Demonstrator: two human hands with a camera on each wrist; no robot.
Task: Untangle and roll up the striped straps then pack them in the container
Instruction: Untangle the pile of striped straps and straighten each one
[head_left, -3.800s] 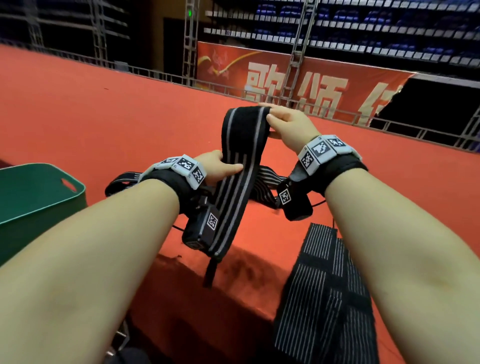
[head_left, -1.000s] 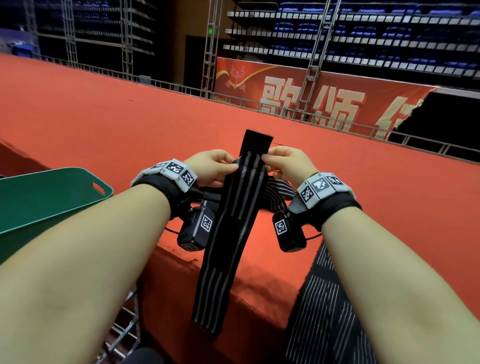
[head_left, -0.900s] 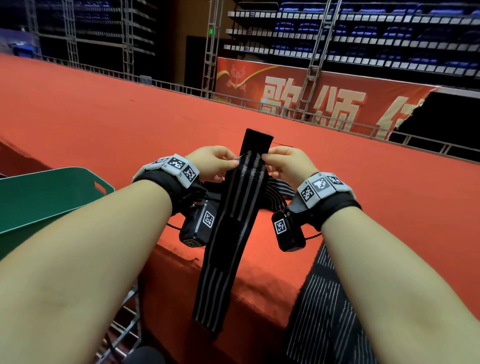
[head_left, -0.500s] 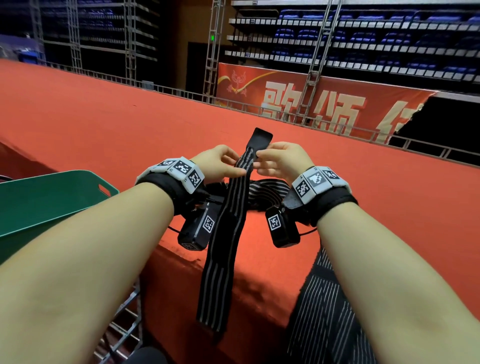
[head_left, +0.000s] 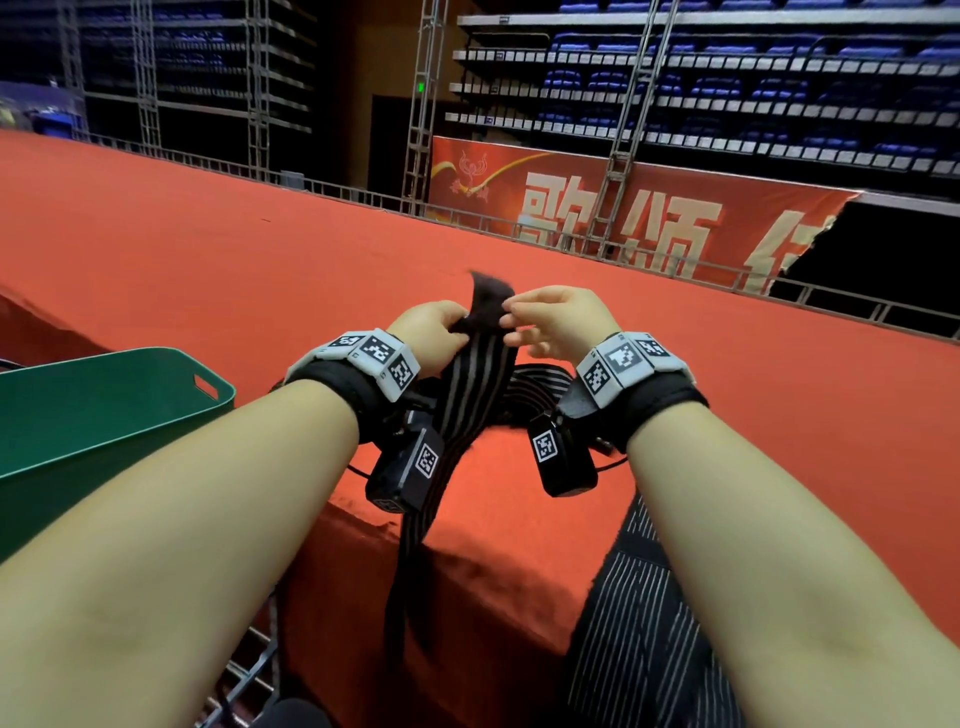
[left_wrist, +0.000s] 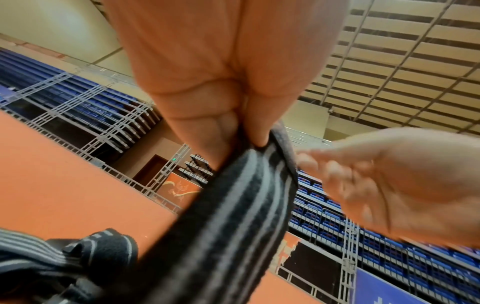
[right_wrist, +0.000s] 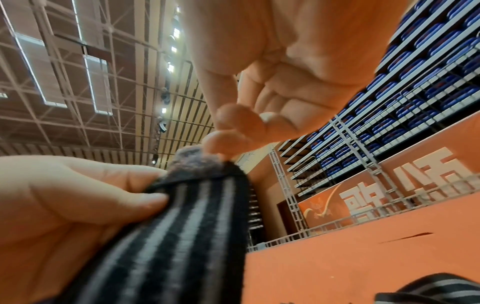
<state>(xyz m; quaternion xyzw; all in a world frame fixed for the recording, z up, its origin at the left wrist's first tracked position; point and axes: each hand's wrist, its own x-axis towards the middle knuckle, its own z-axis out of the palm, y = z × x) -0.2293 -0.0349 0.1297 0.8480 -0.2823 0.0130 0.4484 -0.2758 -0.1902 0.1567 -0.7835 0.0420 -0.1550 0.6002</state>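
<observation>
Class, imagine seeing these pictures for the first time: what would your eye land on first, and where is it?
The striped strap, held up at centre: the left hand pinches it and the right hand touches its plain dark end with fingertips. A green container sits at the left, and a red banner with big pale characters hangs behind.

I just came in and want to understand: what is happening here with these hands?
A person is working on a striped strap. The left hand pinches it near its top, and the right hand has its fingertips at the plain end tab, seemingly to start rolling. The rest hangs over the red stage edge. More straps lie behind; the green container stands at the left.
</observation>
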